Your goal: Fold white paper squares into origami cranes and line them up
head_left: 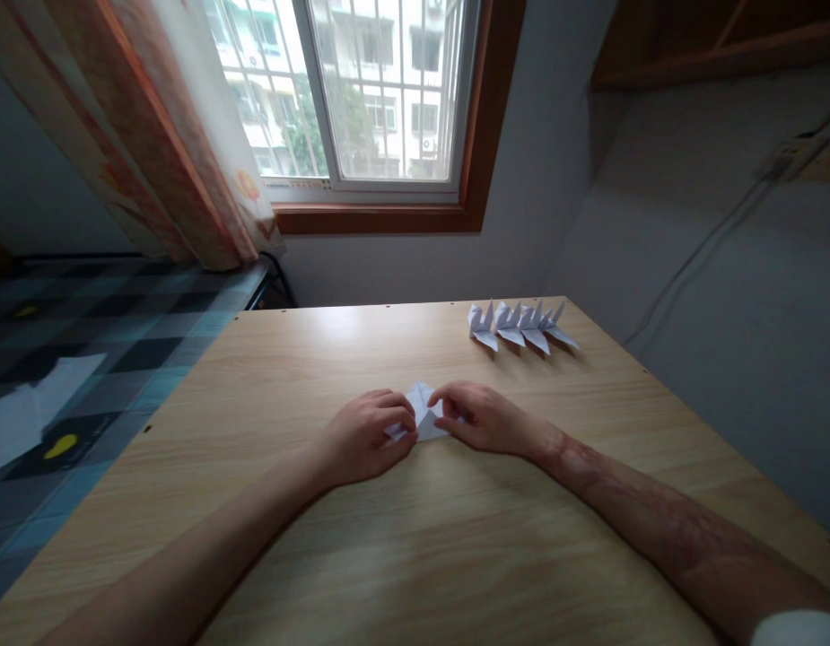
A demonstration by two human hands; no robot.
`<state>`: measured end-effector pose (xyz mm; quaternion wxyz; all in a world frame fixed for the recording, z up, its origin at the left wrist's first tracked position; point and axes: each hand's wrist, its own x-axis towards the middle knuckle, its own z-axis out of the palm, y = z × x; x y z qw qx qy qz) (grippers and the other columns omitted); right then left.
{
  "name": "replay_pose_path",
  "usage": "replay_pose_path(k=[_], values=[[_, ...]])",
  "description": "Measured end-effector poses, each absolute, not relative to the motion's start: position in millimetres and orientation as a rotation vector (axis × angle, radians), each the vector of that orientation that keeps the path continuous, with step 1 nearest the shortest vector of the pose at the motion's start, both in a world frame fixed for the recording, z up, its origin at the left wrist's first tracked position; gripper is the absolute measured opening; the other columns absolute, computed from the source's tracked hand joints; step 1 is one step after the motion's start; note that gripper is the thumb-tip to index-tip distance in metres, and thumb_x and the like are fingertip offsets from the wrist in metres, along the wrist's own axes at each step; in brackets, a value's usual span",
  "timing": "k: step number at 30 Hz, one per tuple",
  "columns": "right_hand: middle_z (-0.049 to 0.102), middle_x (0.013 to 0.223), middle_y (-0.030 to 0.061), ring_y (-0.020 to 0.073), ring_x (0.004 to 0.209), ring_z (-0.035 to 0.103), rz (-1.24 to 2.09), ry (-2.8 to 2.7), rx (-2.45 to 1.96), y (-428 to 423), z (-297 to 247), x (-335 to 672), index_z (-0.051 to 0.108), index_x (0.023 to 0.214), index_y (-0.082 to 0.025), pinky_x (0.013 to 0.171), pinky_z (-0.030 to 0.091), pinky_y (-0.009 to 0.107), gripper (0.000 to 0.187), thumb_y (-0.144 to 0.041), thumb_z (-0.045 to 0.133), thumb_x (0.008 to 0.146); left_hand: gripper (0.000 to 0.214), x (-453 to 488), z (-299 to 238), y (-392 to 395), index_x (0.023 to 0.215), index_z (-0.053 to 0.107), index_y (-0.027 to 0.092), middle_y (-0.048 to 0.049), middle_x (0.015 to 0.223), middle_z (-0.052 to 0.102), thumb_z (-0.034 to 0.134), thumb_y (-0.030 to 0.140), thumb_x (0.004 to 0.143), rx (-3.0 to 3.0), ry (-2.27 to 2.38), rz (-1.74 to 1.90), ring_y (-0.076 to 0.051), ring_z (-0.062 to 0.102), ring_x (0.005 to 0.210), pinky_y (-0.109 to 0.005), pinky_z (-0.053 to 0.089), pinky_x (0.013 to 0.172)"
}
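Note:
A small folded piece of white paper (424,414) lies flat on the wooden table (401,556), with creases and a pointed flap facing up. From the left, my left hand (374,432) presses on its side, fingers curled and thumb at the near edge. On the opposite side, my right hand (478,415) has its index finger and thumb on the paper's right part, the other fingers bent in. Both hands cover the paper's outer corners. Farther back on the right stand several white folded paper cranes (522,327) in a row.
To the left is a bed with a checked cover (138,305), with loose white paper sheets (57,390) on it. Behind the table are a window (388,99) and a curtain (165,135). A wall with a cable (697,256) borders the right side.

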<state>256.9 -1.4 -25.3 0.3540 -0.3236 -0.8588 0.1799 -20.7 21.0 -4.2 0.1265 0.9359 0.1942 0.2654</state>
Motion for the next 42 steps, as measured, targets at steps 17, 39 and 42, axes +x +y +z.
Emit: replay_pose_path(k=[17,39,42], values=[[0.084,0.11,0.0046,0.0206,0.094,0.075,0.34,-2.336,-0.601,3.4,-24.3,262.4,0.084,0.103,-0.028,0.089,0.062,0.038,0.008,-0.023,0.08,0.1,0.026,-30.7,-0.1,26.0,0.12,0.083,0.031,-0.0065,0.114,0.08,0.07,0.022,0.1,2.818,0.408,0.656,-0.02,0.074,0.093,-0.034,0.059,0.089],[0.086,0.116,0.0016,0.0239,0.104,0.079,0.065,-2.521,-0.407,-5.7,-12.1,264.1,0.076,0.11,-0.026,0.097,0.062,0.044,0.015,-0.021,0.07,0.097,0.014,-35.6,0.7,25.6,0.106,0.08,0.025,-0.0047,0.116,0.084,0.067,0.021,0.105,3.046,0.322,0.739,-0.02,0.078,0.092,-0.036,0.061,0.088],[0.086,0.118,0.0012,0.025,0.112,0.078,-0.008,-2.546,-0.394,-4.7,-13.4,266.2,0.077,0.111,-0.028,0.104,0.06,0.046,0.014,-0.023,0.071,0.1,0.009,-35.9,1.4,24.6,0.101,0.08,0.024,-0.0056,0.109,0.084,0.071,0.026,0.102,2.984,0.286,0.738,-0.02,0.079,0.09,-0.034,0.063,0.085]])
